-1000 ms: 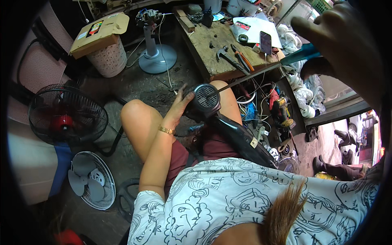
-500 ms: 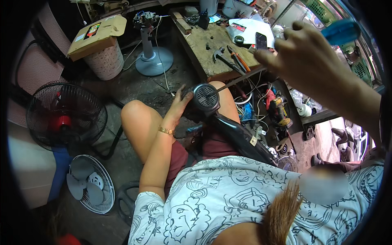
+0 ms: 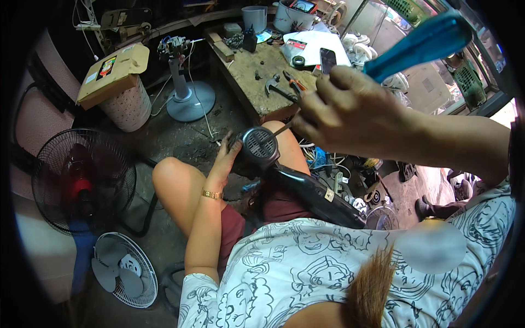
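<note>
Between my knees is a black appliance (image 3: 306,188) with a round, vented end and a long glossy body reaching to the right under my shirt. My left hand (image 3: 223,161), with a gold band at the wrist, is closed against the left side of the vented end. My right hand (image 3: 350,109) grips a screwdriver whose blue handle (image 3: 421,44) sticks out up and to the right. The thin metal shaft points down-left from my fist, and its tip meets the slotted face (image 3: 259,143) of the appliance; how deep it goes is hidden.
Ahead, a worn workbench (image 3: 249,82) carries a hammer (image 3: 280,90), orange-handled pliers (image 3: 294,82), a phone (image 3: 328,60) and black tape. A grey pedestal base (image 3: 191,104) and a boxed-over basket (image 3: 126,106) stand left. Fans (image 3: 82,180) flank my left side; cables and tools clutter the right floor.
My right hand has come down and left, bringing the screwdriver's tip from the appliance's right edge onto its slotted face. My left hand keeps its hold. The view has shifted slightly.
</note>
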Demonstrator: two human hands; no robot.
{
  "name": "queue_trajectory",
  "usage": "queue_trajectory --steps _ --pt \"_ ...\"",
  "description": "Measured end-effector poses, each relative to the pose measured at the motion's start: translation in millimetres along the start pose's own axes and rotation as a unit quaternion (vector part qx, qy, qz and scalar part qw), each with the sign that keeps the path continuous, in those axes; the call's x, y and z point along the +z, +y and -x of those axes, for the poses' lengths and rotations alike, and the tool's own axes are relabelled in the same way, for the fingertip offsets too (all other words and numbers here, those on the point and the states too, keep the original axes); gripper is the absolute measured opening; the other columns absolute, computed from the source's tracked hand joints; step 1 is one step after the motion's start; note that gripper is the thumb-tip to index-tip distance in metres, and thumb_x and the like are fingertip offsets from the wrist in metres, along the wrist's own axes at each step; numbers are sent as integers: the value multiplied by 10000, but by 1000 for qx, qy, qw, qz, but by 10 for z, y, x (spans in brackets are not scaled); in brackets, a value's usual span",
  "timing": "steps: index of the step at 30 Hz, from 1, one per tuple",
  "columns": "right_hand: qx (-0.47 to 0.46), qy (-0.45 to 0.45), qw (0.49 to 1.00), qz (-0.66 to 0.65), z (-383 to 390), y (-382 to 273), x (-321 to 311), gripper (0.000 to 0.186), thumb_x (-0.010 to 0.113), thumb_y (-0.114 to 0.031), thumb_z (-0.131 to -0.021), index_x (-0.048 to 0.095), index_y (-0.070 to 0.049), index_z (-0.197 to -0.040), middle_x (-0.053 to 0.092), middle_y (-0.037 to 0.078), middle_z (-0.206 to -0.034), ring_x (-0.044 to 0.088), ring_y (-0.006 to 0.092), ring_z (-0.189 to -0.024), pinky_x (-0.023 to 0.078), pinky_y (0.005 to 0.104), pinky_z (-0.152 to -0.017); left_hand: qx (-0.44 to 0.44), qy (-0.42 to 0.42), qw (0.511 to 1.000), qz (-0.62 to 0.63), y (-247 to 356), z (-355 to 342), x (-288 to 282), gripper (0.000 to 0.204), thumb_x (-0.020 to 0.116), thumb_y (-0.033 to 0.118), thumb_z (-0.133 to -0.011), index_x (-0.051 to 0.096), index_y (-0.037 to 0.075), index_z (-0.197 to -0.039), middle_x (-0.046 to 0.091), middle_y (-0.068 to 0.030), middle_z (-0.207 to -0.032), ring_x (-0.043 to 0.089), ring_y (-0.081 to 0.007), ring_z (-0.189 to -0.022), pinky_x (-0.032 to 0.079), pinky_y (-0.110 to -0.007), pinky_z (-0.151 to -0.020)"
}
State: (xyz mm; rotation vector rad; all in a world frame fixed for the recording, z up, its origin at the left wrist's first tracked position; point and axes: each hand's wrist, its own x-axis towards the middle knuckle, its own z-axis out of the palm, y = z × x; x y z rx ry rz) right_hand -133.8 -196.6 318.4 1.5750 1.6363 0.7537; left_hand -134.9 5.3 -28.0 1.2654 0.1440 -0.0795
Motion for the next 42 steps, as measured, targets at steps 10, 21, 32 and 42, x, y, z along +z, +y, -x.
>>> queue_trajectory --steps 10,21,32,42 --pt "43 -26 997 -63 123 -39 167 103 690 -190 -727 691 -133 -813 590 51 -723 634 186 -680 485 289 -558 30 7 999 -44 -42 20 58 920 694 592 -816 321 111 -1505 341 -210 -1492 297 -321 -1400 247 -431 -1148" --pt "45 -59 989 -124 67 -102 144 128 650 -185 -744 676 -94 -831 572 42 -688 648 196 -649 474 315 -484 37 19 994 -99 -25 -16 103 975 667 664 -785 328 91 -1497 332 -242 -1492 235 -377 -1422 197 -464 -1159" --pt "23 -135 981 -136 26 -140 265 164 648 -144 -728 689 -60 -862 591 70 -711 640 217 -655 495 330 -557 36 11 996 -77 -91 -56 -7 885 688 556 -836 315 119 -1510 312 -248 -1493 239 -366 -1417 212 -455 -1155" --pt "243 -168 904 -308 438 284 538 234 659 -132 -750 732 -125 -972 722 63 -848 694 266 -744 529 368 -641 -44 -21 996 76 5 -82 35 727 525 577 -941 378 106 -1475 490 -110 -1411 477 -224 -1299 367 -372 -1101"
